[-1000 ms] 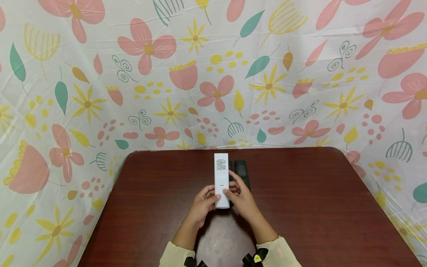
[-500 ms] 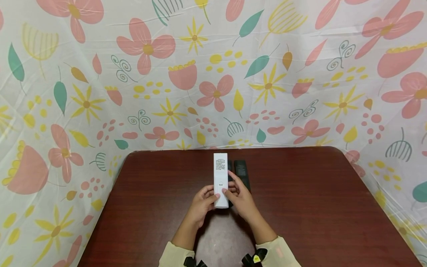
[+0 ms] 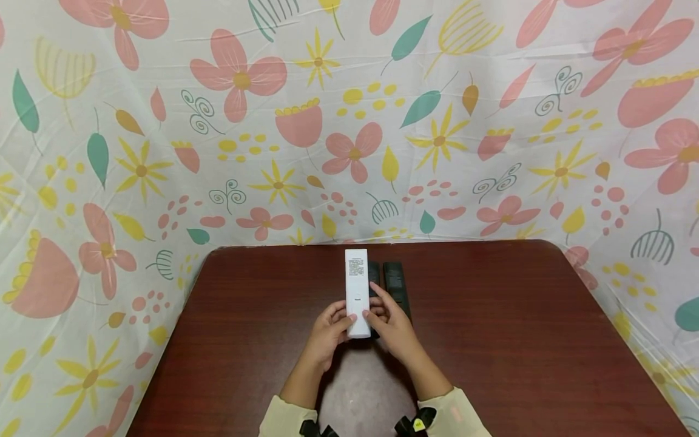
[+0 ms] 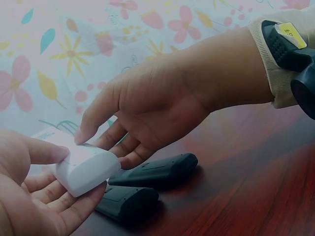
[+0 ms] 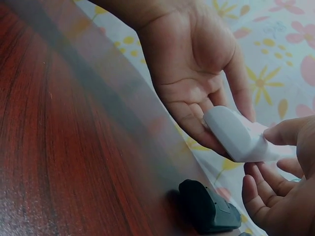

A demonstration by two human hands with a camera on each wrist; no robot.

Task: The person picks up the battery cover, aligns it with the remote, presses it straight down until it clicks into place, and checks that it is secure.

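Observation:
A white remote control (image 3: 357,285) is held above the table with its back up, showing a printed label and a battery cover with a small latch mark. My left hand (image 3: 328,334) grips its near left side, thumb on the back and fingers beneath. From the right, my right hand (image 3: 397,328) holds the same end, its thumb also on the back and its index finger stretched along the edge. Both hands appear around the remote's near end in the left wrist view. Underneath and to the right lie two black remote controls (image 3: 397,285) (image 4: 157,169), one partly hidden by the white one.
The dark red-brown wooden table (image 3: 491,328) has rounded far corners. A white cloth (image 3: 306,206) printed with flowers and leaves hangs behind it and along both sides. Black wrist cameras (image 3: 415,422) are strapped over the cream sleeves.
Both hands have shifted slightly left and a little away from me with the white remote control, uncovering more of the nearer black one. The grip looks the same.

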